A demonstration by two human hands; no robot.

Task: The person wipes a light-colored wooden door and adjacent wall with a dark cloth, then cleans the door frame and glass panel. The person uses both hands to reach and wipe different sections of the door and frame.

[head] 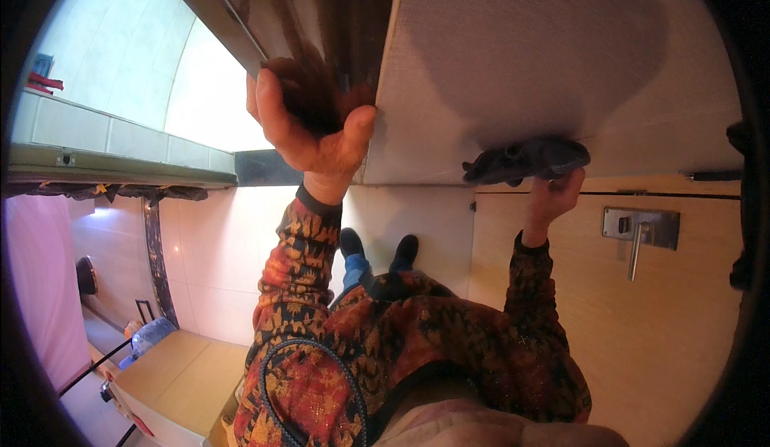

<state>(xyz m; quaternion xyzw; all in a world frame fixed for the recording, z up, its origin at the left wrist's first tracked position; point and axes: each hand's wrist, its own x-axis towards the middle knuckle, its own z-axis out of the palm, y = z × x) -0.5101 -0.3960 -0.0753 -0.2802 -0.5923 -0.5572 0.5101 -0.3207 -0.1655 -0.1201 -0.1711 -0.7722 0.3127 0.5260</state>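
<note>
My left hand (pixel 313 131) spans the end of a glossy dark brown panel (pixel 325 32), its thumb on the right edge and its fingers round the left edge. At the right, my right hand (pixel 553 197) presses a dark, crumpled cloth (pixel 529 158) against the pale wall surface (pixel 511 44). The cloth hides some of the right fingertips. Both arms are in patterned red and black sleeves.
A wooden door (pixel 662 321) with a metal lever handle (pixel 637 248) stands at the right. A light wooden cabinet (pixel 180 381) is at the lower left. Pale floor tiles (pixel 204 254) lie below, and a ledge (pixel 120 167) runs along the left.
</note>
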